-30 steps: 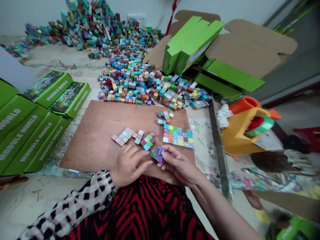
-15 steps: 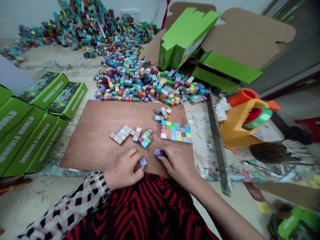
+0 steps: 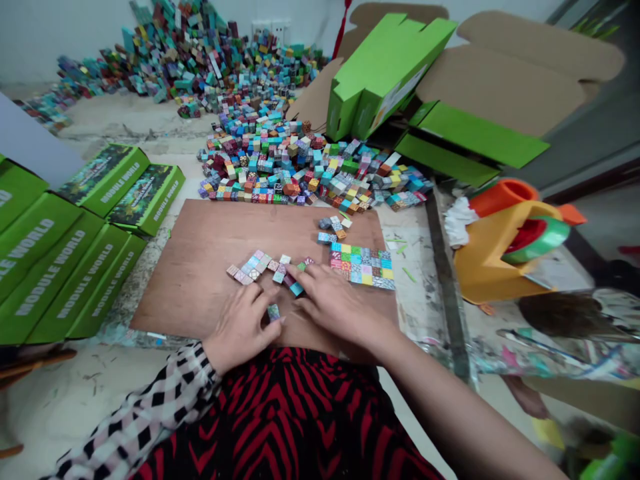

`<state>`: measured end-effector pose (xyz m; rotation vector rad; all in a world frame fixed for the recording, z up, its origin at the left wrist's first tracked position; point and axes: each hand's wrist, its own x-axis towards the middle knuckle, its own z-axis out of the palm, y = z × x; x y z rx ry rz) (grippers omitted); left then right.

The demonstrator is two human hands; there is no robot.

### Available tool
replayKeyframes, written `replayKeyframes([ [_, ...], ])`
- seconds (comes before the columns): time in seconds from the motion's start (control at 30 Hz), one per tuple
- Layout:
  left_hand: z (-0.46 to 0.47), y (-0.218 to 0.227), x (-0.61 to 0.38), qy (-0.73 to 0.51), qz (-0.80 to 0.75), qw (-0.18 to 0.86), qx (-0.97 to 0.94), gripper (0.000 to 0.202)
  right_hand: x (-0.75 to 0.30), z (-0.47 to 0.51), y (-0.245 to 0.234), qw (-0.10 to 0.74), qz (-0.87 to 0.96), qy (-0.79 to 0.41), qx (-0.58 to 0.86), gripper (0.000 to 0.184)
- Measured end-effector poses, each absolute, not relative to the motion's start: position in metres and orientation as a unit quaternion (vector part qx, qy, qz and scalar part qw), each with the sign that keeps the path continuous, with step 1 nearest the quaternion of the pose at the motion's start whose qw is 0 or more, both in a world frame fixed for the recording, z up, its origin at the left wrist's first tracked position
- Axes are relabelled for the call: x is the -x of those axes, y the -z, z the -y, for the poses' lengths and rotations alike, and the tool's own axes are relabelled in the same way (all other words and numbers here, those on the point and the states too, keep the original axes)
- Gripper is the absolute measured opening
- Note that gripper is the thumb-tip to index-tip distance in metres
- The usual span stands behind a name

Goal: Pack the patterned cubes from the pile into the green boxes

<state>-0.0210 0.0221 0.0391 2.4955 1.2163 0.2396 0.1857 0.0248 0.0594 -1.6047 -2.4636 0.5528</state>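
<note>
My left hand (image 3: 243, 327) is low over the brown board (image 3: 185, 267), with a small blue-grey patterned cube (image 3: 273, 312) between its thumb and curled fingers. My right hand (image 3: 335, 303) reaches across a small cluster of patterned cubes (image 3: 296, 289). Its index finger lies over the cluster's top and its thumb sits at the near side, so most of the cluster is covered. Left of it are a small cube group (image 3: 279, 275) and a larger pastel one (image 3: 253, 265). A flat rectangle of colourful cubes (image 3: 363, 267) lies to the right.
A few loose cubes (image 3: 327, 237) lie above the rectangle. A large heap of cubes (image 3: 280, 167) spreads behind the board. Green boxes (image 3: 75, 260) are stacked at left, and open green cartons (image 3: 385, 73) stand behind. A yellow tape dispenser (image 3: 485, 267) is at right.
My right hand has moved left and forward onto the cube cluster; the purple cube it held is no longer clearly visible. My left hand has shifted slightly. The view has turned a little left.
</note>
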Motion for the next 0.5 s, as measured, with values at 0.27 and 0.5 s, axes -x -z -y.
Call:
replayKeyframes([
  [0.27,-0.029,-0.035,0.014,-0.096,-0.439,0.165,-0.878,0.046,-0.189,-0.04,-0.042,0.185,0.742,-0.329,0.554,0.036],
  [0.5,-0.021,-0.037,0.029,-0.058,-0.443,0.224,-0.866,0.047,-0.194,-0.022,-0.045,0.328,0.617,-0.482,0.529,0.039],
])
